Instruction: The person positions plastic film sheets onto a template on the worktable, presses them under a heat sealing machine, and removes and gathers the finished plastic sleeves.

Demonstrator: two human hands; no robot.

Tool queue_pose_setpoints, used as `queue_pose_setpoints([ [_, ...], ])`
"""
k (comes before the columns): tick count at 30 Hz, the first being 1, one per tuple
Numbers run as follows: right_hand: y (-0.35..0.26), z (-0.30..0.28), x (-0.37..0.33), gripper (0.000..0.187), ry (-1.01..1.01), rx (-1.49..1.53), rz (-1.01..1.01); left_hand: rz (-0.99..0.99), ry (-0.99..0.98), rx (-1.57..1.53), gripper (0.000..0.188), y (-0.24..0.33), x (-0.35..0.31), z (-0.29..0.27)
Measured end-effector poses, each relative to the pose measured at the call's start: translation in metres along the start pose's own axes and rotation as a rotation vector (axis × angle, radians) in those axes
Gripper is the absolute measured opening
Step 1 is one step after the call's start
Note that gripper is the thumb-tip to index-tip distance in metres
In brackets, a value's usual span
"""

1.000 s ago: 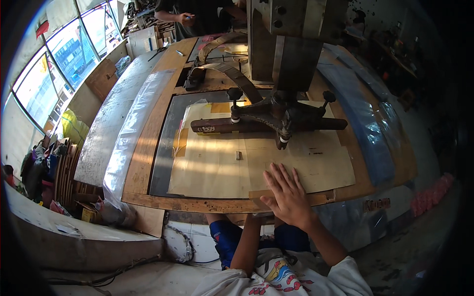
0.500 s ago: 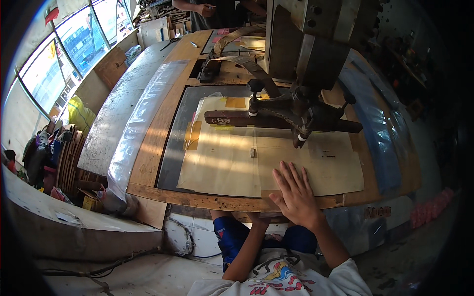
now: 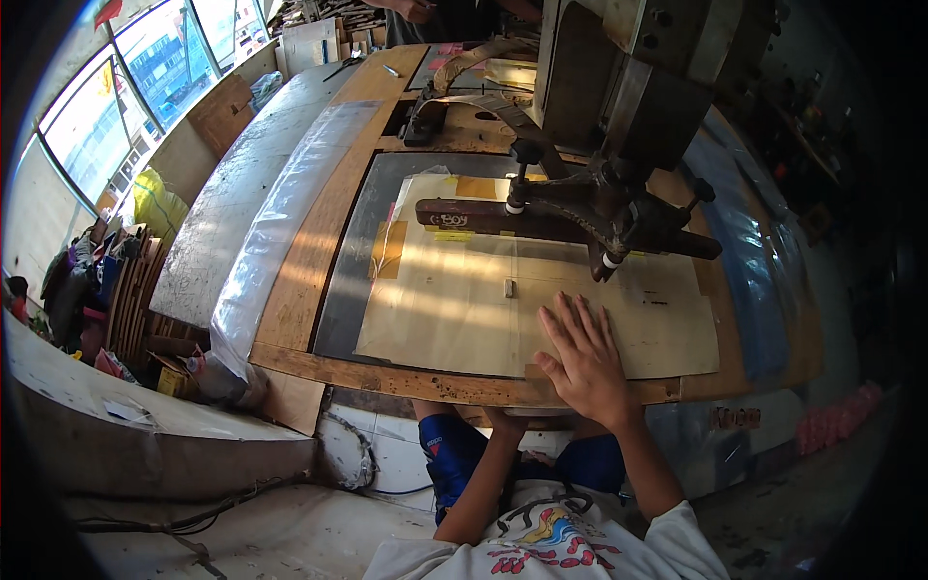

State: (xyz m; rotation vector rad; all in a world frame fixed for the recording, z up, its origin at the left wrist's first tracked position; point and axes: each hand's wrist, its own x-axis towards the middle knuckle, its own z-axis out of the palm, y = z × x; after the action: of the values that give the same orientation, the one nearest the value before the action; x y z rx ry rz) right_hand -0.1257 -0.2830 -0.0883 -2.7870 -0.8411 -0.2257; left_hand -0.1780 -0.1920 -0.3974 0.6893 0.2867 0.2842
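My right hand lies flat, fingers spread, on the near right part of a cream-coloured sheet. A small pale block rests on that sheet, left of my fingertips. My left hand reaches under the table's front edge, so its fingers are hidden. Beyond my right hand, a dark metal bar crosses above the sheet, attached to the clamp arms of a large press head. Yellowish tape marks the sheet's left side. Under the sheet is a dark grey plate.
A wooden frame borders the plate. Clear plastic film lies along the left, bluish film along the right. A pen lies at the far left. Another person's hand shows at the back. Wooden strips stand by the windows.
The view has shifted a little, so the table appears higher and the press further right. My right hand remains flat on the sheet and my left stays under the edge.
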Motion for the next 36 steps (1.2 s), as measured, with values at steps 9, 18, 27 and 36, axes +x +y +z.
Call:
queue_pose_setpoints([
  [9, -0.003, -0.004, 0.004, 0.063, -0.039, 0.014, -0.012, -0.401, 0.024, -0.676, 0.048, 0.070, -0.024, -0.013],
  [18, -0.005, -0.001, 0.008, 0.063, -0.027, 0.019, 0.076, -0.725, -0.964, 1.340, 0.034, 0.336, -0.019, 0.038],
  [27, -0.003, -0.005, 0.016, 0.063, -0.029, 0.021, 0.076, 0.309, -0.876, 1.294, 0.031, 0.474, 0.168, 0.226],
  [36, -0.004, -0.008, 0.015, 0.033, 0.095, 0.292, 0.099, 1.145, -1.588, 1.390, 0.030, 0.314, 0.345, 0.208],
])
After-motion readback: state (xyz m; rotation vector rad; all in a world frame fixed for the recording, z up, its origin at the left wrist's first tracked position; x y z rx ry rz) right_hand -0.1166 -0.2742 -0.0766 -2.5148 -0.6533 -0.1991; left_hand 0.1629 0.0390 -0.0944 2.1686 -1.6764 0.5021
